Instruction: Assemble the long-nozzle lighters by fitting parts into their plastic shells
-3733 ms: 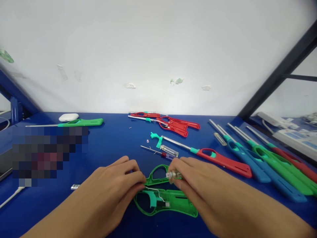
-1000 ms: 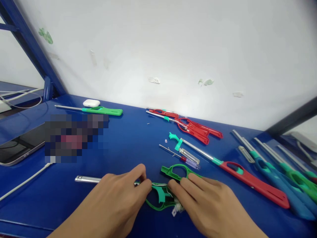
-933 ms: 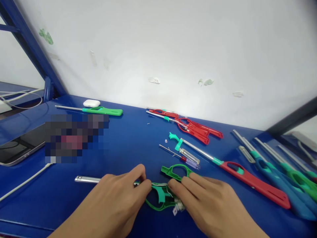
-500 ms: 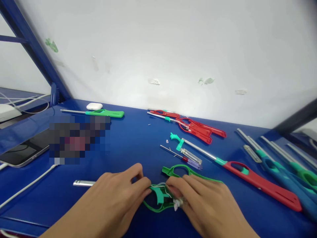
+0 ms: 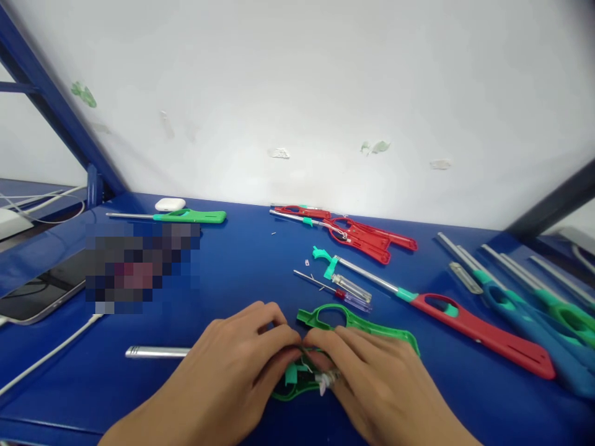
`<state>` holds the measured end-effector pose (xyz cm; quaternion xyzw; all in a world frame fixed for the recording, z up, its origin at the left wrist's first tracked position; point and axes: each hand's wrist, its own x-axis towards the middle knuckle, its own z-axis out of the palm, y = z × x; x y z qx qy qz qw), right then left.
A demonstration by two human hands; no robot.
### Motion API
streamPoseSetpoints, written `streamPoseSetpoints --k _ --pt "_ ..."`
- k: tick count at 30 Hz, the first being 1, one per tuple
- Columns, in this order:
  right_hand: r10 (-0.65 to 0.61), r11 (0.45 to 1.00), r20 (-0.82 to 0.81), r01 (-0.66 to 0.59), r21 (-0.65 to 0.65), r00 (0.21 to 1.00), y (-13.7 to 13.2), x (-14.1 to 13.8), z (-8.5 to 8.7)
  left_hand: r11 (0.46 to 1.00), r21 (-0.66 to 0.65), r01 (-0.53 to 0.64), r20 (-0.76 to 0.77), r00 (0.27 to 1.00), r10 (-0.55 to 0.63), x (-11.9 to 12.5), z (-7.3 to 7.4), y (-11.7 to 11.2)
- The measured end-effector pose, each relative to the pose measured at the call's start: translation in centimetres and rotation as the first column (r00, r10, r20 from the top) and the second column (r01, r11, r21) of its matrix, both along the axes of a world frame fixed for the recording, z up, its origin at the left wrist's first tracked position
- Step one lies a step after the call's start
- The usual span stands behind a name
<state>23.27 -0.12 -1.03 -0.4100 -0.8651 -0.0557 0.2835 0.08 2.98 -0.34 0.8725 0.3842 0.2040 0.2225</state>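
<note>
My left hand (image 5: 237,359) and my right hand (image 5: 376,368) meet over an opened green lighter casing (image 5: 284,395) near the front of the table, both with fingers closed on its upper side. A teal trigger (image 5: 291,374) and a clear fitting (image 5: 329,378) show inside it, along with a thin wire. To the left of my left hand a metal tube (image 5: 155,352) sticks out. The other green casing half (image 5: 400,334) lies just beyond my right hand, partly covered by it. My fingertips hide exactly what they pinch.
Beyond my hands lie a screwdriver (image 5: 353,300), a clear fuel tank (image 5: 353,287) and a red lighter (image 5: 488,337). Red casing parts (image 5: 367,241) lie by the wall. Several lighters (image 5: 525,316) are at right; a green lighter (image 5: 195,216) and a phone (image 5: 41,288) are at left.
My left hand has shifted right, so its fingertips now meet those of my right hand over the green casing. The view has turned slightly, moving the table's things a little left.
</note>
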Motion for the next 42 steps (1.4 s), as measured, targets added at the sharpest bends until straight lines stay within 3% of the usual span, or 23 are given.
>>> streamPoseSetpoints --k 4,7,14,21,29,37,42 --pt "-0.126 0.988 -0.123 0.114 -0.103 0.984 -0.8 0.1 1.0 0.999 0.030 -0.026 0.046 0.999 0.025 0.0 -0.3 -0.4" --pt "-0.179 0.978 -0.075 0.169 -0.126 0.981 -1.3 0.6 1.4 0.994 0.100 -0.031 0.065 0.998 0.025 0.0 -0.4 -0.6" --pt "-0.139 0.990 -0.047 0.137 -0.039 0.989 -0.8 1.2 0.0 0.978 0.207 -0.009 0.035 0.999 0.002 0.1 -0.4 -0.7" --pt "-0.106 0.993 -0.282 0.085 -0.086 0.954 -0.9 0.8 0.6 0.980 0.201 0.002 0.053 0.998 -0.013 0.1 -0.5 -0.8" --pt "-0.113 0.994 -0.228 0.112 -0.016 0.967 -0.8 0.4 0.8 0.980 0.199 0.000 0.005 1.000 -0.001 0.0 -0.6 -0.9" --pt "-0.125 0.992 -0.176 0.128 0.007 0.976 -0.7 0.4 0.5 0.938 0.346 -0.024 0.003 1.000 0.024 0.4 -0.4 -0.5" --pt "-0.062 0.997 -0.183 0.068 0.031 0.981 -0.7 0.5 0.5 0.928 0.373 -0.020 0.012 1.000 0.017 0.4 -0.3 -0.5"
